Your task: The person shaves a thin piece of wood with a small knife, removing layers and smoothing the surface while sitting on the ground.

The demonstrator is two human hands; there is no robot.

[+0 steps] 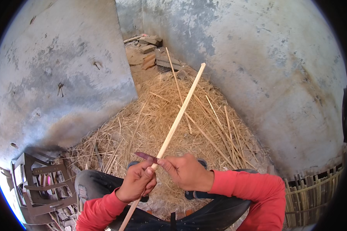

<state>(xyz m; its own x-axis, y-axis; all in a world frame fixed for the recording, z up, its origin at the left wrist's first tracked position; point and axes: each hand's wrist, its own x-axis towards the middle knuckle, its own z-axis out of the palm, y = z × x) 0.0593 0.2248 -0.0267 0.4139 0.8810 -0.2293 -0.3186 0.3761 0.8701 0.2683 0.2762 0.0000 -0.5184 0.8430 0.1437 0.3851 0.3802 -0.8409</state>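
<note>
A long, pale split strip of bamboo or wood [180,114] slants up from my lap toward the far right. My left hand [139,181] is closed round its lower part, with the strip's tail running down past the wrist. My right hand [187,172] is closed just to the right, its thumb near the strip. From its grip a short, dark reddish knife blade [144,156] points left across the strip, just above my left fingers. The knife's handle is hidden inside my right hand.
Shavings [150,119] cover the floor beyond my feet, with several loose strips [208,134] on them. Bricks [150,40] lie in the far corner between plastered walls [273,69]. A dark metal frame [46,184] stands at left, a slatted bamboo piece [312,196] at right.
</note>
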